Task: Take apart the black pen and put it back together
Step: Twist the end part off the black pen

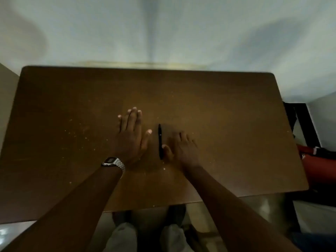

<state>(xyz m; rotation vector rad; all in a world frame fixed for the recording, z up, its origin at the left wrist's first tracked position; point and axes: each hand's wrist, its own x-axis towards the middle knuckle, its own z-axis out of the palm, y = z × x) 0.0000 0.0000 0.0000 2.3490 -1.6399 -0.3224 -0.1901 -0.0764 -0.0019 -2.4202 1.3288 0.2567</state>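
Both hands flat on the brown surface with the black pen lying between them, all in one piece.

From the head camera: the pen [160,141] lies on the surface [227,115] near the middle, pointing pretty much straight away from the person. The left hand [131,135] is palm down just to the left of it, fingers stretched out and close together, thumb out to the side, not touching the pen, and there's a silver watch [113,162] on that wrist. The right hand [181,150] is also flat and loosely spread on the other side, gripping nothing, with its thumb right up against the near end of the pen. The surface has little pale specks scattered around, mostly on the left.
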